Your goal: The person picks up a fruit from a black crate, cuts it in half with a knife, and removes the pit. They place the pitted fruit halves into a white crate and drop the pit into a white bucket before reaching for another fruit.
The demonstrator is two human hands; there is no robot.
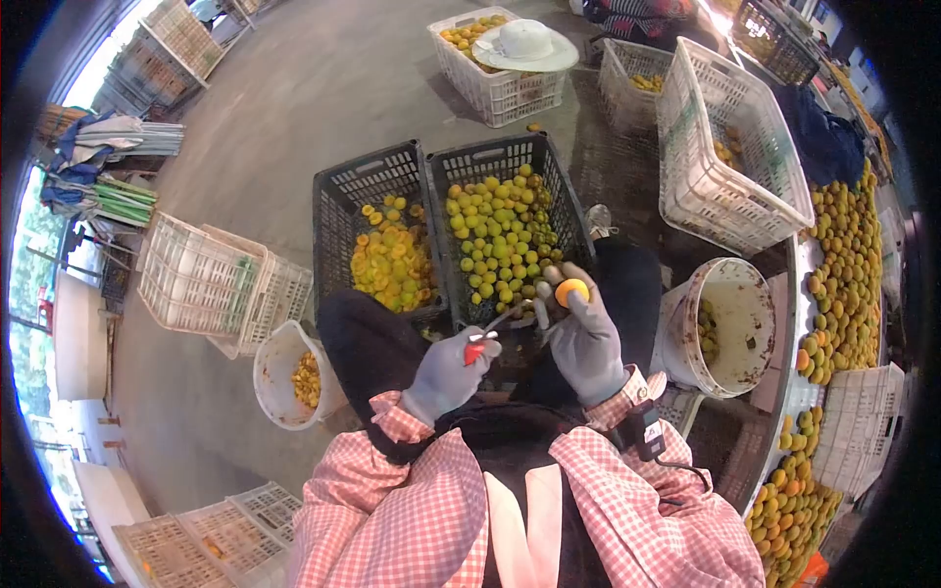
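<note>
While the person sits with knees apart, both gloved hands meet just on the near side of the dark crate of whole fruit [505, 230]. Right hand [585, 338]: closed around one orange-yellow fruit [571, 291], held up at the fingertips. Left hand [449, 370]: gripping a small red-handled knife [487, 333], blade angled toward the fruit; tip near it, contact not clear.

Landmark surroundings: just left of that crate, touching it, a second dark crate [365, 196] holds cut orange halves. Right of the crate and nearer the person, a white bucket [730, 328] with a few pieces inside. Left and nearer, a smaller white bucket [289, 377] with orange pieces. Beyond the crate, a white basket [500, 93] with a sun hat [524, 44] lying on top. Far right, loose fruit heaped on a tabletop [848, 265].

Judgement: the step in hand looks like cutting or pitting a single fruit. The next move would call for a steady right-hand hold, turning the fruit against the blade, keeping the thumb clear of the edge.
</note>
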